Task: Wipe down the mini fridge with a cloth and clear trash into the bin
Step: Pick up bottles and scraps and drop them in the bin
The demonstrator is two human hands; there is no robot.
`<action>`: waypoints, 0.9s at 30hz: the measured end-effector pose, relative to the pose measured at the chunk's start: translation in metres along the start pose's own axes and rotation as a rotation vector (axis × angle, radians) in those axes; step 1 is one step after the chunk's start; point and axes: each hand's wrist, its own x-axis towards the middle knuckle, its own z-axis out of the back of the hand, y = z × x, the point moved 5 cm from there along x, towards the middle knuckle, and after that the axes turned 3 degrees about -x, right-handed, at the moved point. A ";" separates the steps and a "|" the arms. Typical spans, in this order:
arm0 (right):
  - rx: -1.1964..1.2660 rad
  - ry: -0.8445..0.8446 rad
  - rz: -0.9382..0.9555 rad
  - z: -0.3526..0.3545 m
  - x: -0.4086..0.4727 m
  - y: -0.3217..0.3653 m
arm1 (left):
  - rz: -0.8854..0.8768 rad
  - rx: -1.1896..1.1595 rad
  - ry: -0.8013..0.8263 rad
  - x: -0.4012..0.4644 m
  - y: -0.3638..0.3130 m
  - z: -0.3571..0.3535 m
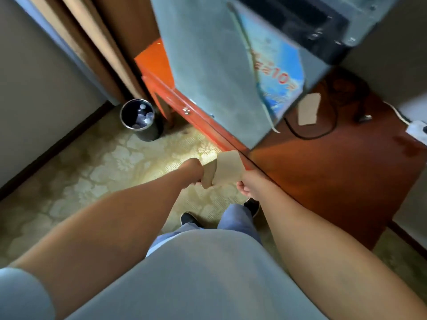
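Observation:
The grey mini fridge (208,72) stands on a red-brown wooden desk (335,162), with a blue sticker on one side. Both hands hold a tan piece of cardboard or paper (225,168) in front of the desk's edge, above the floor. My left hand (193,172) grips its left side with curled fingers. My right hand (245,187) holds its lower right corner; the fingers are mostly hidden. A round dark bin (138,120) with white trash inside stands on the carpet at the left, beside the desk leg. No cloth is visible.
Another tan paper piece (308,109) lies on the desk beside the fridge, near a black cable (307,135) and a white power strip (417,130). Brown curtains (92,54) hang behind the bin. My legs and shoes stand on patterned carpet (104,162).

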 end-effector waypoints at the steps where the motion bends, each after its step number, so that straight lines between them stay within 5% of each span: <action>1: -0.027 -0.010 0.019 -0.016 0.000 0.009 | 0.021 -0.070 -0.040 0.002 0.016 0.015; 13: -0.309 0.018 0.188 -0.166 0.026 0.121 | 0.188 -0.609 -0.394 0.036 0.112 0.157; 27: -0.501 0.085 0.097 -0.321 0.129 0.289 | 0.386 -0.936 -0.437 0.175 0.123 0.298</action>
